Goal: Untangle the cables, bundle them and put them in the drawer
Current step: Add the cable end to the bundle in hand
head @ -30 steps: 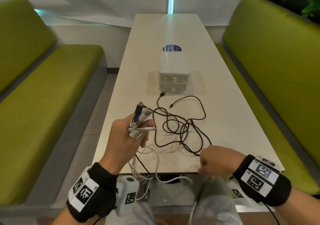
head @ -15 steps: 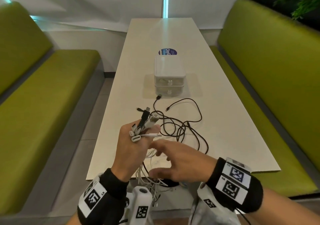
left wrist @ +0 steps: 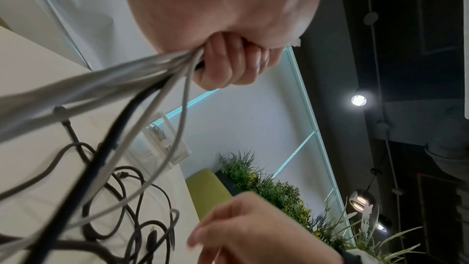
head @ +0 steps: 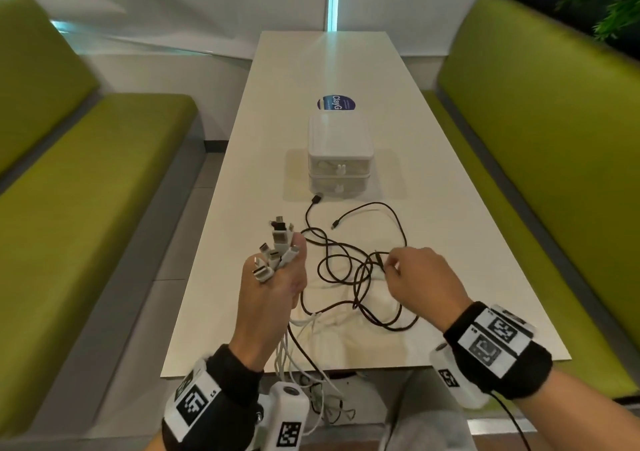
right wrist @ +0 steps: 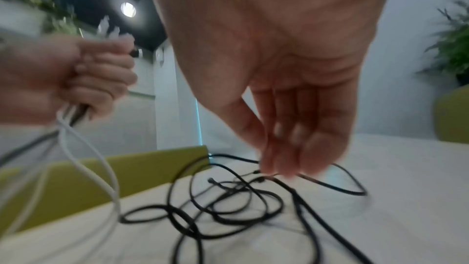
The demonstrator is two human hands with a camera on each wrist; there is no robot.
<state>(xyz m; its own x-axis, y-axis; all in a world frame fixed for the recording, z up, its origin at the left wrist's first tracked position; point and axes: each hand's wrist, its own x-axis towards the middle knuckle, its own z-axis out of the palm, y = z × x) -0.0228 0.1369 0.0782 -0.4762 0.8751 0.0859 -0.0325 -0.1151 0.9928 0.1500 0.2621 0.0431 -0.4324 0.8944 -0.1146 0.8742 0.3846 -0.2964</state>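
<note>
White and black cable ends (head: 275,251) are clamped in the left hand (head: 273,298), whose fingers (left wrist: 228,63) are curled tightly round the gathered strands; the plugs are fanned out above the knuckles, and the white cables (head: 298,357) are seen trailing down from under the fist and over the near table edge. Just beyond and to the right of those fingers, a tangle of black cable (head: 349,270) is spread in loose loops on the pale table (head: 450,242). The right hand (head: 420,282) is held over that tangle, its fingertips (right wrist: 281,160) drawn close together and lowered onto a black strand; whether the strand is actually pinched cannot be told, since the wrist view is blurred. Past the fingertips of both hands, farther along the table, a small white two-drawer box (head: 340,157) is set, with both drawers shut. One black plug (head: 317,198) is lying just in front of the lower drawer, and a second loose end (head: 335,223) is lying a little nearer. Green benches (head: 554,173) are placed along both sides of the table.
</note>
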